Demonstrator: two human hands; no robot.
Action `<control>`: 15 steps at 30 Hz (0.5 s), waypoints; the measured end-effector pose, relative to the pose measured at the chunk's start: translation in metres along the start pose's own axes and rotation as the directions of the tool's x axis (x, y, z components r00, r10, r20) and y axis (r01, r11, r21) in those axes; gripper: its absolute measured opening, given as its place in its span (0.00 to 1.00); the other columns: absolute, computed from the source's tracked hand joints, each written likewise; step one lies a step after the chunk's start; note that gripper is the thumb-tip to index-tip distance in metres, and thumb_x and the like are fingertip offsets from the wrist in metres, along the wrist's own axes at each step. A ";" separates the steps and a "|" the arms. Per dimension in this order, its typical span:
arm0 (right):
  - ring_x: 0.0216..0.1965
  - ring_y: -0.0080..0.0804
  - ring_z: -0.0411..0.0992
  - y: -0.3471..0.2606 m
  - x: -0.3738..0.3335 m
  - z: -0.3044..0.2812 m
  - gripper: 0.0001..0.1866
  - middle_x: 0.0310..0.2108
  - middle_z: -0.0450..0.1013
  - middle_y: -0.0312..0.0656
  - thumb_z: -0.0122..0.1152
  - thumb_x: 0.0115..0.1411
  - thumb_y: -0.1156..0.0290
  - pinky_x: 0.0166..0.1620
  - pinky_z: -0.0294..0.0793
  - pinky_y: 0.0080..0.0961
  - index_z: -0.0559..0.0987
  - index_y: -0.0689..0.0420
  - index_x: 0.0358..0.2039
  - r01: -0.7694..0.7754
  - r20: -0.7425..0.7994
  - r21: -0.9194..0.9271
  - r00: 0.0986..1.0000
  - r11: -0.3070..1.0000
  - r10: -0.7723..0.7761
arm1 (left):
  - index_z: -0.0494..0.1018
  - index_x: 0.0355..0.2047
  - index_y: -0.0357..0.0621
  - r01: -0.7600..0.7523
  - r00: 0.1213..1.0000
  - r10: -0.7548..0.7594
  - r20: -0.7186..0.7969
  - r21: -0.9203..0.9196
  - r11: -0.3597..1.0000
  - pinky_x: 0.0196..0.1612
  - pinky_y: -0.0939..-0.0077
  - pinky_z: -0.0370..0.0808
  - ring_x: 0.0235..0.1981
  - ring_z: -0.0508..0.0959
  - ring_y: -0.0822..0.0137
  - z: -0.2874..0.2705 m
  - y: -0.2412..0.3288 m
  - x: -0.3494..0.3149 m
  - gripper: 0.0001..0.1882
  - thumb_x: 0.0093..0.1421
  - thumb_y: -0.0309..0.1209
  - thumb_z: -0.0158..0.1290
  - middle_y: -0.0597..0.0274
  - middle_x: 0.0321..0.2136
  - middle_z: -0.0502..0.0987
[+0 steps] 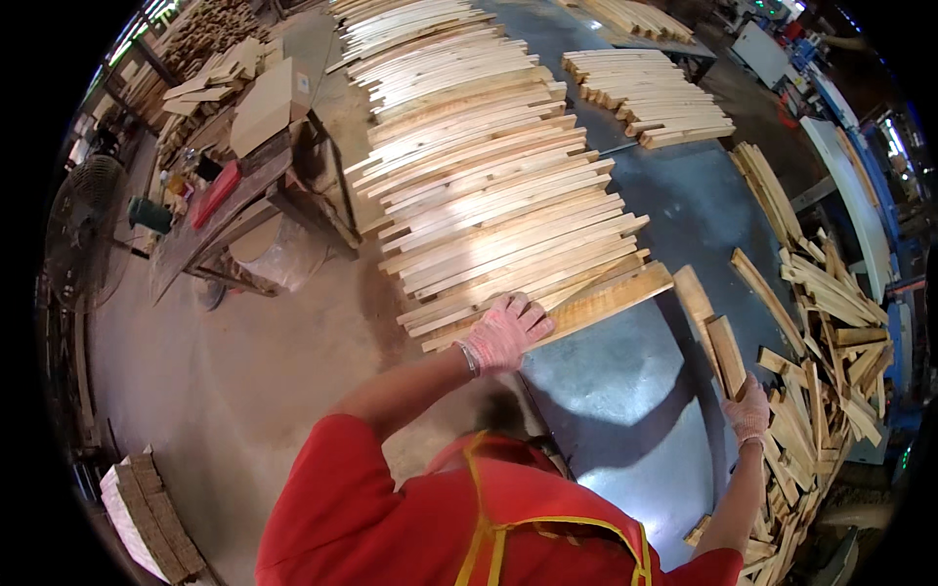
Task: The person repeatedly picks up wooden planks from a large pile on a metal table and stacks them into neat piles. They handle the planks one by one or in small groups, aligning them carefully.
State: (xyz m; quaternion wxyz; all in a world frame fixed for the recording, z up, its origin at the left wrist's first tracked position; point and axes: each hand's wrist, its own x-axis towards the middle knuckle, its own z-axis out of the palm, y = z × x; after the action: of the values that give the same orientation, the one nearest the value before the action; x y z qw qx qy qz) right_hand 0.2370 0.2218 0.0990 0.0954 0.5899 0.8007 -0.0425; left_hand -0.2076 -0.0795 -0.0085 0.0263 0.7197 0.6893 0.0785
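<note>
My left hand (pixel 508 334), in a pink-white knitted glove, has its fingers bent over the left end of the nearest wooden board (pixel 616 305). Its thumb is hidden. That board lies along the near edge of a long row of wooden strips (pixel 508 220), set side by side on a grey metal table. On the right, my right hand (pixel 748 410), also gloved, is closed around the near end of a short wooden board (pixel 725 354). Another pale board (pixel 695 301) lies just beyond it, partly covered by the held one.
Loose wood pieces (pixel 811 391) lie heaped along the table's right side. A second group of strips (pixel 650 96) rests farther back on the metal table (pixel 620 391). At the left stand a workbench (pixel 230 220) with a red object, and a fan (pixel 88 230).
</note>
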 end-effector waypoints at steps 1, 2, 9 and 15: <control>0.53 0.53 0.78 0.003 0.000 -0.001 0.41 0.51 0.79 0.53 0.76 0.48 0.67 0.57 0.79 0.43 0.73 0.59 0.64 -0.028 -0.056 -0.002 0.998 1.000 0.028 | 0.69 0.64 0.51 0.010 1.000 -0.010 0.010 0.027 1.000 0.65 0.45 0.64 0.63 0.68 0.49 0.000 -0.001 0.002 0.38 0.51 0.42 0.61 0.57 0.57 0.71; 0.53 0.50 0.79 0.008 -0.004 -0.006 0.40 0.50 0.79 0.52 0.76 0.49 0.67 0.56 0.79 0.43 0.73 0.59 0.64 -0.105 -0.019 0.080 0.994 0.991 0.106 | 0.68 0.66 0.51 0.021 1.000 -0.022 0.020 0.054 0.998 0.65 0.45 0.64 0.63 0.67 0.49 0.001 0.005 0.003 0.38 0.53 0.41 0.60 0.57 0.58 0.71; 0.40 0.31 0.71 -0.042 -0.014 0.003 0.31 0.42 0.74 0.35 0.76 0.58 0.62 0.47 0.75 0.32 0.75 0.62 0.58 -0.091 0.068 0.958 0.994 0.273 0.090 | 0.63 0.72 0.49 0.199 0.963 -0.191 0.190 -0.023 0.980 0.62 0.58 0.70 0.62 0.74 0.53 -0.016 0.009 0.031 0.37 0.62 0.33 0.55 0.55 0.59 0.76; 0.42 0.28 0.70 -0.142 -0.023 0.079 0.25 0.39 0.70 0.33 0.75 0.62 0.57 0.49 0.74 0.33 0.77 0.57 0.53 -0.110 0.137 0.943 0.988 -0.316 0.066 | 0.57 0.75 0.41 0.395 0.881 -0.194 0.431 -0.444 0.804 0.63 0.57 0.73 0.63 0.75 0.48 -0.069 0.077 0.048 0.50 0.61 0.55 0.61 0.46 0.69 0.68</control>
State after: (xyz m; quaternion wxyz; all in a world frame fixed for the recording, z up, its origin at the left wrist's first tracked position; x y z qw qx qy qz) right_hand 0.1164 0.1435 0.0204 -0.4065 0.4815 0.3884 -0.6723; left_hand -0.1400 -0.0401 0.0745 0.3589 0.5690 0.7298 0.1216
